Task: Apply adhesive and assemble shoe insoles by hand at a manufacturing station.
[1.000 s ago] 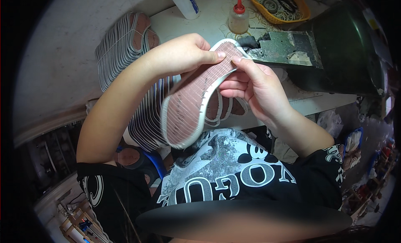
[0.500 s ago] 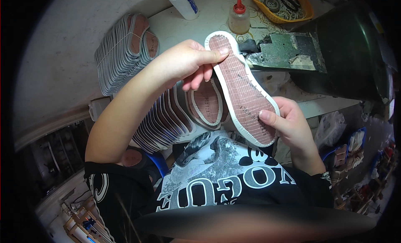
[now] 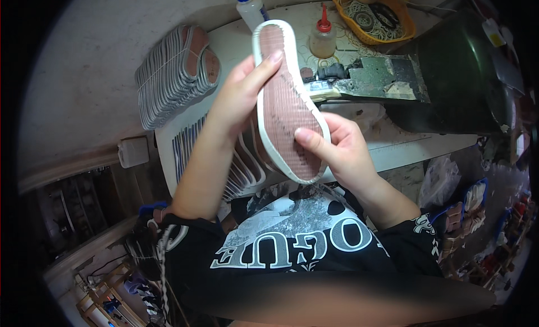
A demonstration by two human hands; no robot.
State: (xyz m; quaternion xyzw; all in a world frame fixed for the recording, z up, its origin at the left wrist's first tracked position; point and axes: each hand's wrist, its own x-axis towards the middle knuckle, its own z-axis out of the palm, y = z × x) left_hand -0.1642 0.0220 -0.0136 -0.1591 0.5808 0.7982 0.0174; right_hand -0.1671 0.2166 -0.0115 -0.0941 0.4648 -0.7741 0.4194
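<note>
A shoe sole (image 3: 286, 102), reddish-brown on its ribbed face with a white rim, is held up above the white worktable (image 3: 236, 43), standing nearly lengthwise away from the person with one rounded end far and the other end near the chest. The left hand (image 3: 238, 99) grasps it along its left edge: the fingers run up beside the rim, and one fingertip (image 3: 275, 57) lies on the ribbed face close to the far end. The right hand (image 3: 342, 150) holds the near end from the right, its thumb (image 3: 309, 141) pressed flat on the ribbed face while the other fingers curl behind the sole, where they cannot be seen clearly. Both hands are closed on the sole, neither one slack.

Under the hands, a row of like soles (image 3: 224, 153) lies fanned on the table, and a banded bundle of soles (image 3: 171, 74) stands to the far left. Beyond the sole's far end are a white squeeze bottle (image 3: 250, 7) and a red-capped glue bottle (image 3: 324, 35). An orange tray of rubber bands (image 3: 373, 15) sits further right, next to a dark machine (image 3: 449, 74) whose worn plate (image 3: 382, 80) reaches toward the sole.
</note>
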